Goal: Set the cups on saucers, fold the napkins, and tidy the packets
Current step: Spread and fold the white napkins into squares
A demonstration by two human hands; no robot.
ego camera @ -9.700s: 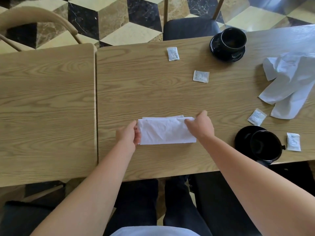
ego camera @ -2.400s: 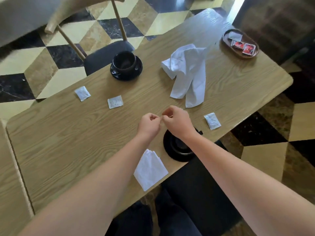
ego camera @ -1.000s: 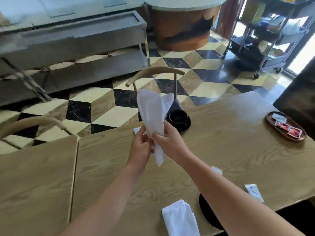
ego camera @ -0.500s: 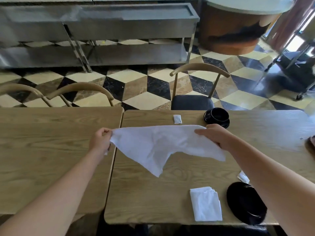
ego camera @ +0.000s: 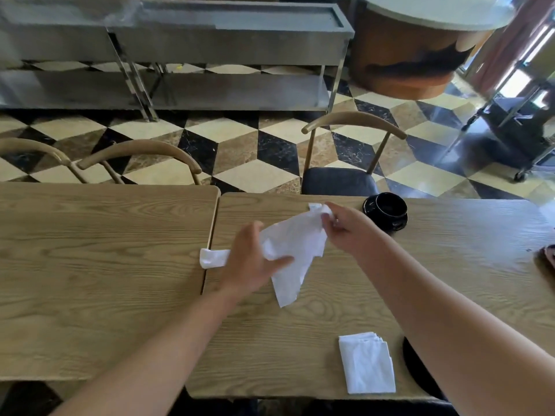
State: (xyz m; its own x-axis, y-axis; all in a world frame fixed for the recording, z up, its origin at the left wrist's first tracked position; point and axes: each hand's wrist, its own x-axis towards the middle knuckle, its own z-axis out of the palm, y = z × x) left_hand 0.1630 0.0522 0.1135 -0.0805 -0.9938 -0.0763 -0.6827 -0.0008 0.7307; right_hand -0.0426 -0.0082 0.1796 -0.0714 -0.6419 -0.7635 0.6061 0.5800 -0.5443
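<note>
A crumpled white napkin (ego camera: 295, 247) hangs just above the right wooden table (ego camera: 450, 265), bunched between both hands. My right hand (ego camera: 348, 232) pinches its far corner. My left hand (ego camera: 255, 259) holds the near side, thumb lying over the cloth, and one end of the napkin sticks out to the left of the palm. A folded white napkin (ego camera: 366, 366) lies by the front edge. A black cup on a black saucer (ego camera: 387, 210) stands at the far edge. Another black saucer (ego camera: 416, 367) is mostly hidden under my right forearm.
A second wooden table (ego camera: 90, 265) butts against the left side with a narrow gap. A dark-seated chair (ego camera: 339, 181) stands behind the cup, and two curved chair backs (ego camera: 141, 151) rise behind the left table. A brown tray (ego camera: 548, 256) shows at the right edge.
The napkin was stretched wide between my hands; now the hands have come closer together and lower, and the cloth is bunched. The view has tilted down.
</note>
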